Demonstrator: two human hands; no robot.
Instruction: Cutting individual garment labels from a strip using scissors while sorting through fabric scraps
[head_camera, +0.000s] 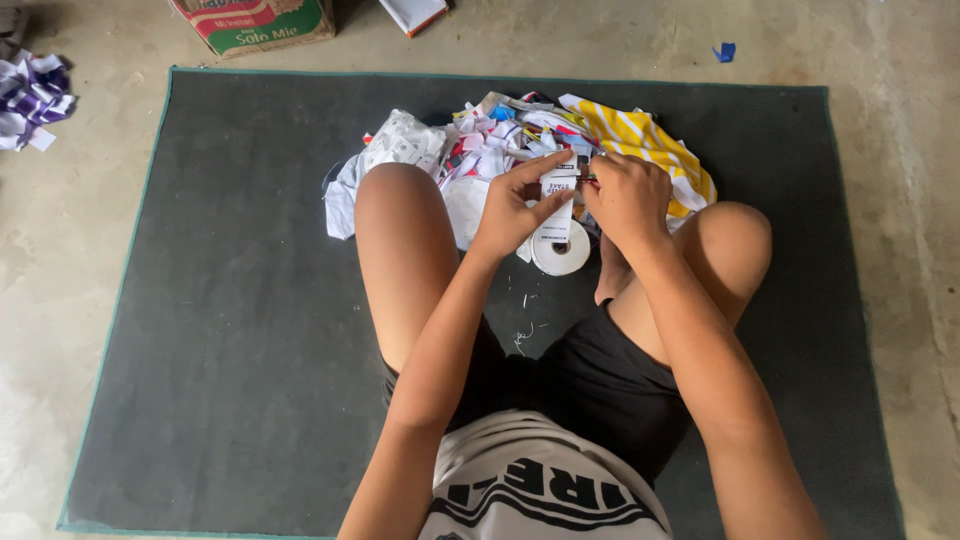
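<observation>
Pinching a white label strip (556, 195), left hand (515, 205) and right hand (628, 197) meet; roll (561, 248) below, perhaps tape.

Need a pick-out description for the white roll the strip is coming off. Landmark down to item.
Start at the dark grey mat on the concrete floor, then find the heap of cut labels at its far middle. Just in front of the heap, between the person's knees and under the left hand, sits the white roll. It is the only round, wound thing there; everything beside it is loose flat scraps.

A white label strip (557, 190) from a white roll (561, 249) sits before a heap of cut labels (490, 135); a red-green-white carton (255, 22) stands beyond the mat.
</observation>
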